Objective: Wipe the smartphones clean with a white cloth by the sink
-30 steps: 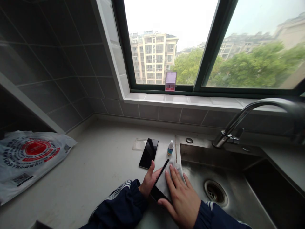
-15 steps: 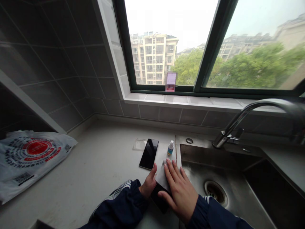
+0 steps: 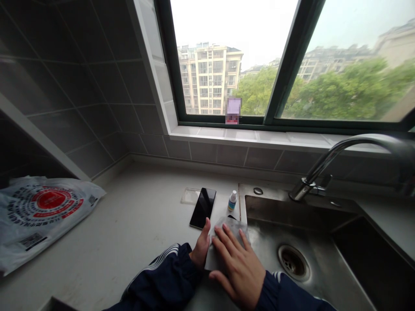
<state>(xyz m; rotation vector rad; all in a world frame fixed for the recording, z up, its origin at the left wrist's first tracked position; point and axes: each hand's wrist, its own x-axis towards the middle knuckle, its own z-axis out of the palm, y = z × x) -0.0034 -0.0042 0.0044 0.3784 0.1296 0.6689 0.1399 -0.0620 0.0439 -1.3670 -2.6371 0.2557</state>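
Striped white on navy sleeves point(image 3: 162, 276). Printed in red rings on a white plastic bag point(image 3: 42, 216). Tinted pale grey on the cloth point(image 3: 230, 229).

Navy track jacket sleeves point(image 3: 160, 276), thin white stripes point(image 3: 162, 260) near the seams, bare left hand point(image 3: 200, 248), bare right hand point(image 3: 238, 272)

The left hand point(image 3: 200, 247) stands curled upright — the right hand point(image 3: 238, 272) lies spread, palm down, just beside it.

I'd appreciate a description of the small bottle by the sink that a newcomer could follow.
Find the steel sink. Beyond its left corner, on the counter, stands a small white bottle with a blue label, upright, unlike the flat black phone to its left.
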